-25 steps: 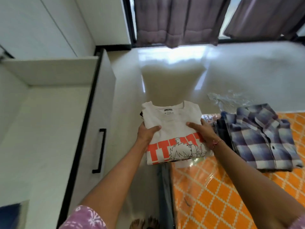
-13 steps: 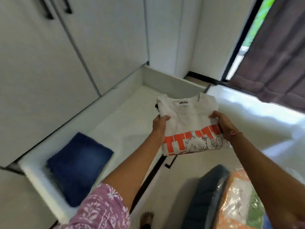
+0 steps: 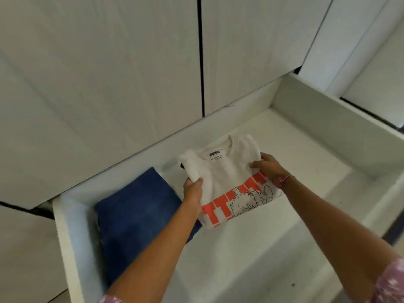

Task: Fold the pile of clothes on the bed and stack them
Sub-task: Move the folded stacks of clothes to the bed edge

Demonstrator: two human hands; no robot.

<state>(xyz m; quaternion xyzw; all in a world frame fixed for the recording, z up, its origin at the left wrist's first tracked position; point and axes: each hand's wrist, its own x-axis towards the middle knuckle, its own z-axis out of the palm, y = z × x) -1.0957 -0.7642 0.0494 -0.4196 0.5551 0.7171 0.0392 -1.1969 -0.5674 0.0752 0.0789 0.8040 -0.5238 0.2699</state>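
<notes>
Item: folded white T-shirt [image 3: 227,171], orange block lettering and a line-drawn cartoon figure on the front, neck label uppermost. We have it inside the open white drawer [image 3: 317,119], towards the middle; whether it rests on the drawer floor or hangs just above it we cannot tell.

Left hand [image 3: 193,190]: fingers curled round the shirt's left folded edge, gripping it.

Right hand [image 3: 267,167]: thumb on top, fingers tucked beneath the right edge, holding it; a pink bracelet [image 3: 286,179] at the wrist.

Item: folded blue denim garment [image 3: 135,217], lying in the drawer's left part, just beside the shirt.

Behind the drawer: white wardrobe doors [image 3: 109,73].
</notes>
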